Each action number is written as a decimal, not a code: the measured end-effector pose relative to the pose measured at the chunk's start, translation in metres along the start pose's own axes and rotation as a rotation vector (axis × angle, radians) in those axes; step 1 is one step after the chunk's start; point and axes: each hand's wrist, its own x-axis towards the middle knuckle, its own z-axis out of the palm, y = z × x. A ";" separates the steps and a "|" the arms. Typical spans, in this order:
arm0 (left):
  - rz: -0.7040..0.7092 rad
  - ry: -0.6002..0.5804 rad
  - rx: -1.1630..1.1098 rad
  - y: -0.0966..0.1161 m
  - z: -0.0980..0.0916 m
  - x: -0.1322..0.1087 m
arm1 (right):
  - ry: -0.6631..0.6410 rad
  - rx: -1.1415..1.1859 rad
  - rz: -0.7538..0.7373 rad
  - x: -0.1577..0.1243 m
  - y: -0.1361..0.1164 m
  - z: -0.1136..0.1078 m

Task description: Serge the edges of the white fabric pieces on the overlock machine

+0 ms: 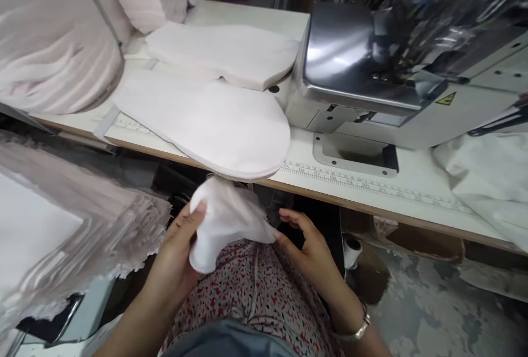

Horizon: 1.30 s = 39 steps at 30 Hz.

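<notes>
Over my lap, my left hand is closed on the left edge of a soft white fabric piece, thumb on top. The cloth hangs folded and crumpled, its right end tapering to a corner. At that corner is my right hand, its fingers apart and the thumb by the cloth's edge; whether it touches is hard to see. Just beyond, long rounded white fabric pieces lie stacked flat, reaching over the table's front edge. A thicker stack of pale cut pieces sits behind them.
A sewing machine with a metal cover stands at the right of the white table, which has a printed ruler scale. Tall fabric stacks fill the left. Frayed layered cloth hangs lower left. Crumpled white cloth lies far right.
</notes>
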 end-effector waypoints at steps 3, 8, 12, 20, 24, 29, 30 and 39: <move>0.033 0.160 -0.118 0.009 -0.011 0.012 | -0.094 0.054 0.025 -0.008 0.007 0.017; 0.102 0.321 -0.179 0.016 -0.023 0.013 | -0.279 0.123 0.102 -0.021 0.002 0.052; 0.095 0.324 -0.181 0.018 -0.021 0.008 | -0.371 0.317 0.197 -0.025 -0.001 0.070; 0.070 0.306 -0.078 0.029 -0.022 -0.005 | -0.353 1.104 0.634 0.003 -0.008 0.097; 0.109 0.252 0.009 0.034 -0.033 -0.010 | -0.079 1.353 0.716 0.009 -0.011 0.098; 0.084 0.202 0.133 0.021 -0.040 0.006 | 0.173 1.408 0.646 0.010 -0.001 0.051; 0.077 0.170 0.158 0.019 -0.040 0.011 | 0.199 1.392 0.630 0.012 0.001 0.040; 0.328 0.207 0.572 -0.001 -0.077 0.034 | 0.219 1.081 0.473 0.026 0.022 0.025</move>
